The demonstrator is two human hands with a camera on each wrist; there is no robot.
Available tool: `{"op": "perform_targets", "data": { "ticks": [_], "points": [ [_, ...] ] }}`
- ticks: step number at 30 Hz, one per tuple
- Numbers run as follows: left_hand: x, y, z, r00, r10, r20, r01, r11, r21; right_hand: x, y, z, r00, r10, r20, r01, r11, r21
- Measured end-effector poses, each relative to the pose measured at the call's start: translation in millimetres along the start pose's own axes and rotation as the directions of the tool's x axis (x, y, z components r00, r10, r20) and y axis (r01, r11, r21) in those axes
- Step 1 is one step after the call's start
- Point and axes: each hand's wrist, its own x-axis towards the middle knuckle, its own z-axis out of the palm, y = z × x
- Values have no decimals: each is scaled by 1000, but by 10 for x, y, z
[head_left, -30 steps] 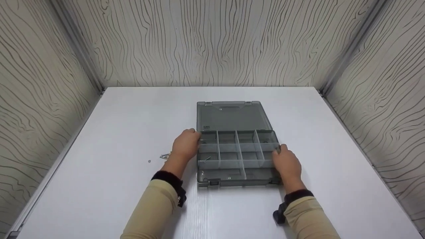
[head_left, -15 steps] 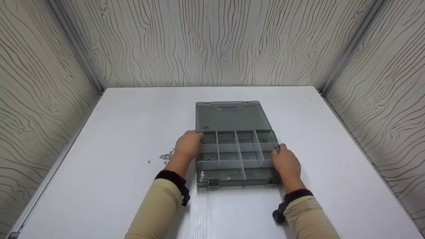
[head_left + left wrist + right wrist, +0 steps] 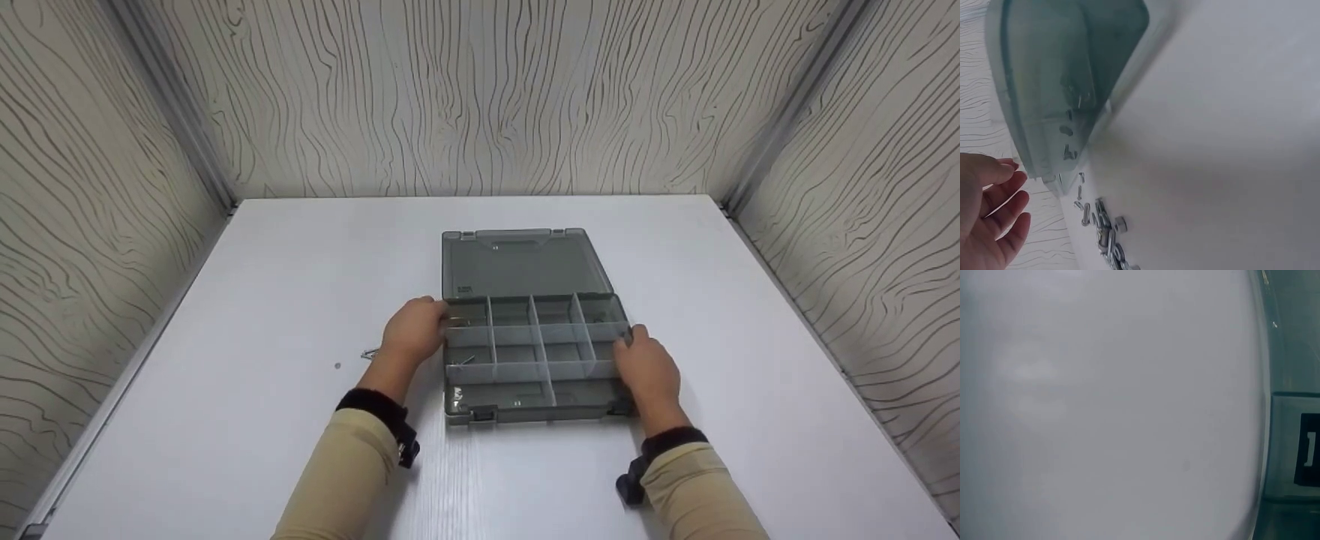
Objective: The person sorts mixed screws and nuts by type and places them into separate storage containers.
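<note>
White table [image 3: 225, 420]; grey translucent organiser box [image 3: 536, 356], lid open, compartmented.

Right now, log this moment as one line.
left hand: open, by box's left edge | right hand: rests on right edge | grey plastic compartment box: lid open | small metal screws: on table

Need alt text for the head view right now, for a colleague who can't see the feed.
An open grey compartment box, its lid laid flat behind it, sits on a white table between two hands. The left hand reaches over the box's left edge and the right hand rests against its right edge. Small metal screws lie left of the box.
</note>
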Motion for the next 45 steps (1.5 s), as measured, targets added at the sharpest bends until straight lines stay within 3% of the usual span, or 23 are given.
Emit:
{"op": "perform_targets", "data": {
  "ticks": [8,17,27,40,45],
  "points": [
    [-69,-177,-13,999,40,-28,-38,998,46,2,-11,1,1000,11,7,-11,1000,5],
    [-103,-247,76,995,-48,88,32,985,172,-22,-13,8,1000,-11,-21,11,1000,5],
    [-103,-299,165,998,-11,58,-6,958,287,-13,-4,1,1000,-1,-9,1,1000,13],
    [-62,-308,199,998,-6,67,-15,951,309,-25,-17,-6,1000,-3,0,3,1000,19],
    [-44,-299,237,995,-49,83,24,960,279,-18,-17,-4,1000,4,2,-4,1000,9]
  ]
}}
